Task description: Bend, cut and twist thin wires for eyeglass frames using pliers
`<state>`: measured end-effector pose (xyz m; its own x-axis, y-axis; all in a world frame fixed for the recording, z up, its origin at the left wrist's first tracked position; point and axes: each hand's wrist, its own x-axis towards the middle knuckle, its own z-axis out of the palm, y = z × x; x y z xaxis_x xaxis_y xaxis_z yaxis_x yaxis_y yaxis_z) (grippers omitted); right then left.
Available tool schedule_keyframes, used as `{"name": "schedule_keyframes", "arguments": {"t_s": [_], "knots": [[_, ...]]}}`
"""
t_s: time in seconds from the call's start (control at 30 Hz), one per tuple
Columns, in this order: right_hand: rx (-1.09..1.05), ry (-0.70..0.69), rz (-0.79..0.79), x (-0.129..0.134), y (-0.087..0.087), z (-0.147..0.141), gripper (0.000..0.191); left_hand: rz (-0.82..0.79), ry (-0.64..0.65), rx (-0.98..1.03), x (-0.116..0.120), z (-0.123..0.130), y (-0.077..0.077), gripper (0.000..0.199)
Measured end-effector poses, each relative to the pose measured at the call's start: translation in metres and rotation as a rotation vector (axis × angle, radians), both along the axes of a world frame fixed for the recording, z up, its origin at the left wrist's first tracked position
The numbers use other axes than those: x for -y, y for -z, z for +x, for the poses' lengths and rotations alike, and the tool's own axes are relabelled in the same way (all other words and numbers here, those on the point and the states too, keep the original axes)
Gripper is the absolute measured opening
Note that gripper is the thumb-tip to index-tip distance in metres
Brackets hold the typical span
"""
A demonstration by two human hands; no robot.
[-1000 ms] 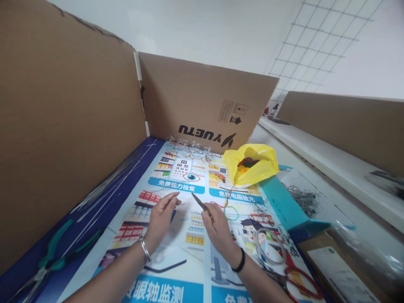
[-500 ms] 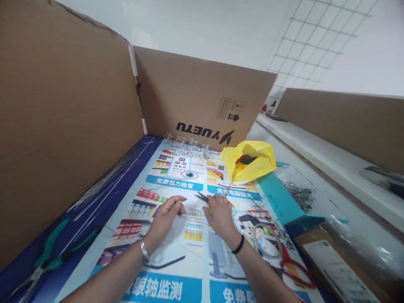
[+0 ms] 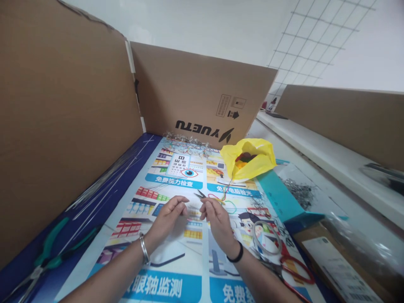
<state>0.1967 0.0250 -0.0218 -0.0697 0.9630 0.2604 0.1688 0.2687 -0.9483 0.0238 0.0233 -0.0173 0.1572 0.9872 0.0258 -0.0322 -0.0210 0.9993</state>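
Over the middle of the printed poster (image 3: 170,248), my left hand (image 3: 172,214) is closed, thumb against bent fingers; what it holds, if anything, is too small to make out. My right hand (image 3: 216,219) faces it across a small gap, its fingers pinched together, and I cannot make out anything between them. Just beyond the right fingertips lie small pointed pliers (image 3: 200,194), partly hidden by that hand. Red and green thread (image 3: 232,206) runs on the poster from the yellow bag (image 3: 261,162) to near my right hand.
Green-handled pliers (image 3: 50,252) lie at the left on blue cloth beside thin wires (image 3: 104,185). Red-handled scissors (image 3: 298,269) and a tape roll (image 3: 268,240) sit right of my right forearm. Cardboard panels (image 3: 202,88) stand behind and left. A wrapped package (image 3: 341,265) is at lower right.
My right hand has come off the small pliers, drawn slightly back toward me and turned, its fingers now pinched toward my left hand. The left hand has hardly moved.
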Motion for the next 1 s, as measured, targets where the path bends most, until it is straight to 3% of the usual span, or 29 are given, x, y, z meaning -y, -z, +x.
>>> {"name": "schedule_keyframes", "arguments": {"t_s": [0.37, 0.5, 0.63, 1.0], "knots": [[0.094, -0.013, 0.034, 0.0102, 0.0, -0.0046, 0.017, -0.002, -0.202, 0.005, -0.0047, 0.0, 0.0071, 0.016], [0.148, 0.004, 0.046, 0.009, 0.0009, -0.0057, 0.015, -0.013, -0.206, -0.017, -0.0049, 0.0, 0.0064, 0.019], [0.181, 0.037, 0.08, 0.0051, 0.0021, -0.0044, 0.015, 0.094, -0.249, -0.081, -0.0064, -0.0004, 0.0091, 0.017], [0.31, -0.004, 0.159, 0.004, -0.0076, -0.0028, 0.016, 0.247, -0.057, -0.258, -0.0011, -0.0007, 0.0035, 0.014]]}}
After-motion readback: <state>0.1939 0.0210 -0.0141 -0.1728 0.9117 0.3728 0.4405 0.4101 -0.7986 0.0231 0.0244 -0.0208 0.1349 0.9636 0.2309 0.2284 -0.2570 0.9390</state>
